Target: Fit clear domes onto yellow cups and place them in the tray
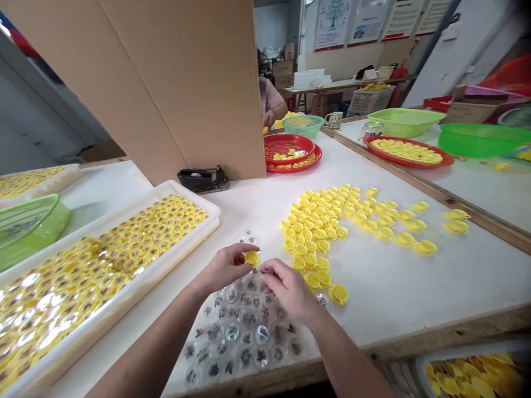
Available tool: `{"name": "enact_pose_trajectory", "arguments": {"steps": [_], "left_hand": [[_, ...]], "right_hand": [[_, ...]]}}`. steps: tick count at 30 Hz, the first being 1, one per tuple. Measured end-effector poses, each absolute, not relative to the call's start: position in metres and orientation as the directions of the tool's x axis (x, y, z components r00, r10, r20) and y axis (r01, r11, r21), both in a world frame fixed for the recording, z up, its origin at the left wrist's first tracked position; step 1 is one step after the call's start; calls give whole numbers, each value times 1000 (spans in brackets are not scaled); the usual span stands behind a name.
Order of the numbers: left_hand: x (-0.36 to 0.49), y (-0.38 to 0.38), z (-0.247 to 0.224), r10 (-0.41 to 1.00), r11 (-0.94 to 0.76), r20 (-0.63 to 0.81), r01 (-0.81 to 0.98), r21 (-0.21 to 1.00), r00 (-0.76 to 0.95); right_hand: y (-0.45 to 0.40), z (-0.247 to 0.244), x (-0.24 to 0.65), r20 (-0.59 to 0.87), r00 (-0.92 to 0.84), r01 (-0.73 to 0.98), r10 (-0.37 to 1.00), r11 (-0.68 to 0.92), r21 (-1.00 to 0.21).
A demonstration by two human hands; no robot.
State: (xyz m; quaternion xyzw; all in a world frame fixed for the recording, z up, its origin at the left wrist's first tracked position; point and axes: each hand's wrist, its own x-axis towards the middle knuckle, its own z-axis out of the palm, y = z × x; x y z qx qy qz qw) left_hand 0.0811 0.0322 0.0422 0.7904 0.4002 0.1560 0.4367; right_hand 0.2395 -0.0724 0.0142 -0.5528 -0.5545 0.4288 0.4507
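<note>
My left hand (226, 268) pinches a small round yellow piece (251, 257) between thumb and fingers, above the white table. Close beside it, my right hand (286, 284) has its fingers drawn together over clear round plastic covers (245, 356) with dark bits in them; whatever its fingertips hold is hidden. Those covers lie in rows at the table's near edge, under and between my forearms. To the right of my hands spreads a group of yellow round pieces (309, 235), with more scattered farther right.
A long white tray (213, 213) filled with covered yellow pieces stands left. Behind it are a tape dispenser (202, 179) and a tall cardboard sheet (178, 83). Red plates (290, 145), a green basin (406, 121) and a wooden strip (427, 185) lie beyond. A co-worker's arm (271, 105) shows behind the cardboard.
</note>
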Motion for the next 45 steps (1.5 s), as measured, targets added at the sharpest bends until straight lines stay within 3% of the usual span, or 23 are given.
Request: {"name": "enact_pose_trajectory", "arguments": {"steps": [2,4,7,13,18,22,26,29,32,35,41,45], "left_hand": [[66,16,40,740,-200,-121,389,899,661],[57,2,37,726,-88,-121,266,960,677],[49,-9,33,735,6,-96,135,991,672],[43,-9,22,731,81,-103,65,995,674],[45,-12,16,730,244,-125,-85,966,672],[44,-12,15,765,265,-149,-94,960,627],[40,-10,15,767,273,-196,-35,961,611],[40,-12,16,768,311,-223,-45,949,601],[40,-14,17,792,240,-214,31,970,571],[39,-15,17,785,210,-229,100,973,576],[38,-12,16,704,441,-214,-181,879,677],[39,-11,15,693,495,-243,-202,845,679]], "right_hand": [[-72,14,239,-66,-49,-13,997,-66,-998],[-72,14,238,-109,-129,-133,986,-126,-983],[-71,12,235,-121,-183,-228,976,-162,-960],[-69,10,227,-157,-201,-354,967,-221,-909],[-66,4,220,-185,-138,-218,973,-212,-953],[-64,5,219,5,-65,73,998,10,-997],[-60,20,218,236,-169,339,957,282,-897],[-58,33,217,249,-254,440,935,341,-831],[-57,42,217,184,-304,535,935,327,-779],[-57,44,220,121,-312,597,942,293,-747],[-57,45,226,153,-306,542,940,304,-784],[-58,49,224,214,-318,602,924,370,-708]]}}
